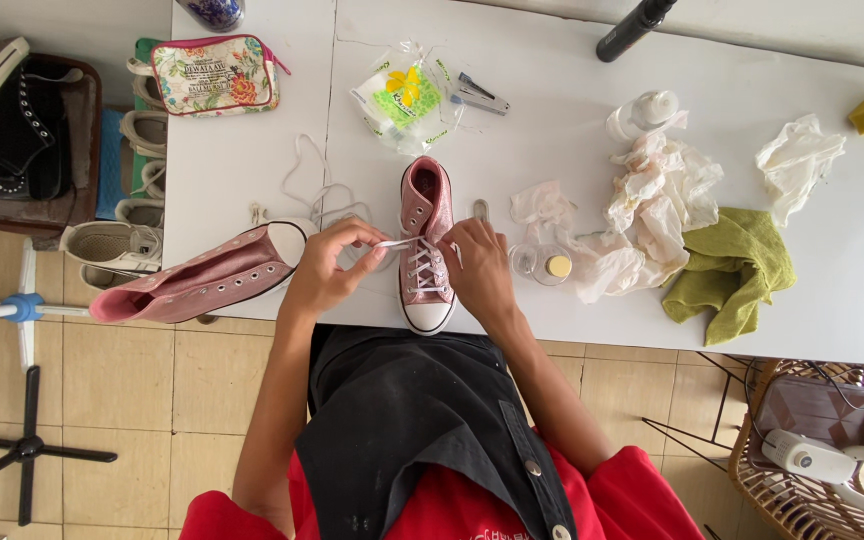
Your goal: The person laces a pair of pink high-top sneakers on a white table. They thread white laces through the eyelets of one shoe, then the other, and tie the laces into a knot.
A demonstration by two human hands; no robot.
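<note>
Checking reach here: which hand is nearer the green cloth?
Right. The right hand sits at the upright pink shoe, with crumpled tissues between it and the green cloth; the left hand is beyond the shoe, farther away.

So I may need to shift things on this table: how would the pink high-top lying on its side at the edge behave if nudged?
The pink high-top lying on its side would probably slide rather than roll, as it rests flat. Its tall upper looks soft, so it may flex when gripped. Its heel end overhangs the white table, so a push outward could well tip it off.
</note>
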